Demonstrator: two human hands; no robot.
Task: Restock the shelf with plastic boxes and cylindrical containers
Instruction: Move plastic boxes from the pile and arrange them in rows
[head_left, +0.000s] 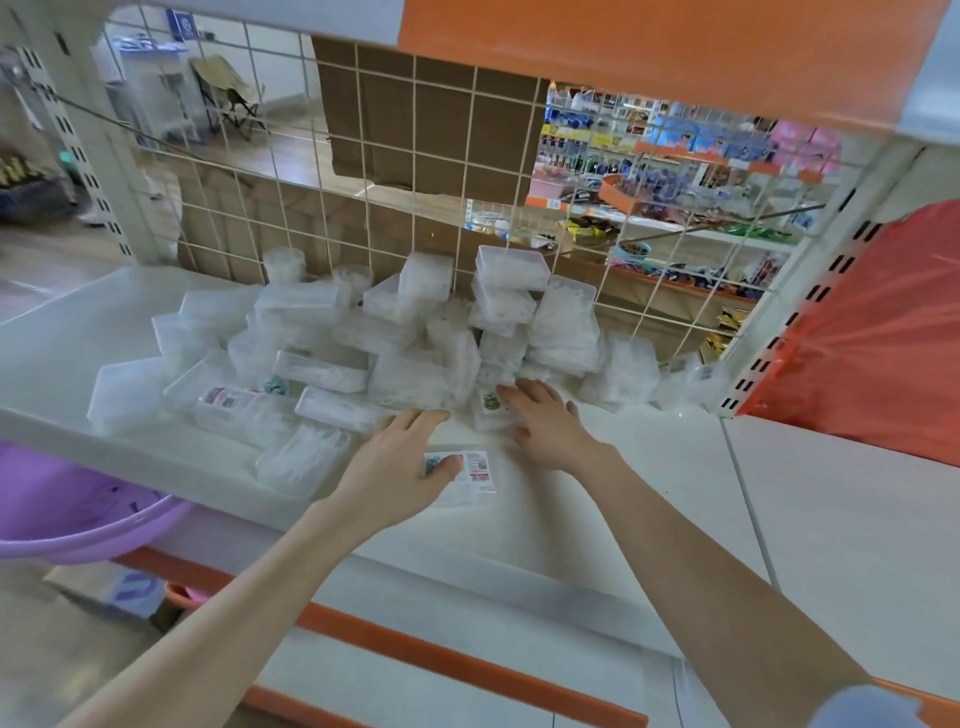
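- While both hands are down on the shelf (649, 467), neither is lifting anything. My left hand (395, 460) lies with its fingers straight toward the pile and its thumb laid on the labelled box (475, 475), with no curl round it.
- Right hand (545, 423): fingers spread and flat, tips resting on the stickered box (491, 408) at the foot of the pile. It is not gripped.
- Location: the labelled box lies flat on bare shelf toward the front edge, apart from the pile of clear boxes (415, 332). The pile is heaped against the wire grid (395, 171).
- A cylindrical container (283, 265) sits at the pile's back left, against the grid.
- Handling (my judgement): thin clear plastic, so light, stiff-walled and smooth enough to skid on the shelf. The lid could pop if squeezed hard.
- Hold: take the labelled box by its two long side walls, thumb opposite fingers, not by the lid.
- Orientation: label face up. The long axis seems to run left to right along the shelf, but my palm hides the left end, so this entry is tentative.
- Stickered box: sticker up.
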